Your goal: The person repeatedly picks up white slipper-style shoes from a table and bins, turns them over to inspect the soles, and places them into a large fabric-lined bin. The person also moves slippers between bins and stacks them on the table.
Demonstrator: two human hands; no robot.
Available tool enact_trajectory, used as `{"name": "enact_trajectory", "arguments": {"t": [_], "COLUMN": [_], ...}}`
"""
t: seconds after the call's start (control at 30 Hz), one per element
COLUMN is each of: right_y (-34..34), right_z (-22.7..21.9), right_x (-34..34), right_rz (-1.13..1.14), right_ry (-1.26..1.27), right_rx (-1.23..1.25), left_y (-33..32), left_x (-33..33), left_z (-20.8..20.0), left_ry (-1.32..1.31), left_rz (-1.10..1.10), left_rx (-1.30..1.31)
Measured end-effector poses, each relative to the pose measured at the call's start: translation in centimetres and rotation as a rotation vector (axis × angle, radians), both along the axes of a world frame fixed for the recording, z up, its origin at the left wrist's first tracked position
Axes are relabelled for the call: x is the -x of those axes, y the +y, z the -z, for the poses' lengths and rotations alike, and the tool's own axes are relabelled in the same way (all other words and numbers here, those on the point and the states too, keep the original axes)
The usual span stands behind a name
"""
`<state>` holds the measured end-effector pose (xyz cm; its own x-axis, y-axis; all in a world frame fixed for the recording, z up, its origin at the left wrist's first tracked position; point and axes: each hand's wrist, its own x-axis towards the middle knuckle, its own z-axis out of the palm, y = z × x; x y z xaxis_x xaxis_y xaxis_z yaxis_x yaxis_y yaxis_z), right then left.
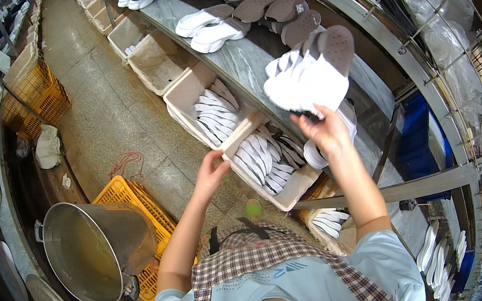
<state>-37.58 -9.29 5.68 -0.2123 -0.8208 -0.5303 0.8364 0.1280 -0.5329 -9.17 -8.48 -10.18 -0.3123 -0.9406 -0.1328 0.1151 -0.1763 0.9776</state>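
Our right hand (327,133) grips a fanned stack of white soles (310,77); left hand (212,172), fingers loose and empty, should steady the bin (286,196).

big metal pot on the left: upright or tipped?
Tipped: the metal pot leans against the yellow crate, mouth facing sideways.

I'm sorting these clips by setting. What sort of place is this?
Probably a footwear factory line: the right hand holds a stack of white soles, more fill the bins, and slippers lie along the conveyor.
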Motion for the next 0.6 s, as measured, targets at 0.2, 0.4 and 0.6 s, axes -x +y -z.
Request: {"name": "enact_trajectory", "arguments": {"t": [0.2, 0.4, 0.6], "right_y": [7.7, 9.7, 10.0], "right_z": [2.7, 8.1, 8.2], "right_x": [-6.1, -6.7, -6.8], "right_rz": [-0.237, -0.359, -0.454], "right_ry": [0.463, 1.062, 0.953], "right_rx": [0.143, 0.258, 0.403], "left_y": [-4.2, -4.5, -3.2], "left_x": [6.1, 7.7, 6.5], "left_z": [-8.9, -8.7, -4.4], "left_ry": [0.022, 0.405, 0.771], "left_rz": [0.087, 0.156, 0.040], "left_rx": [0.328, -0.018, -0.137]}}
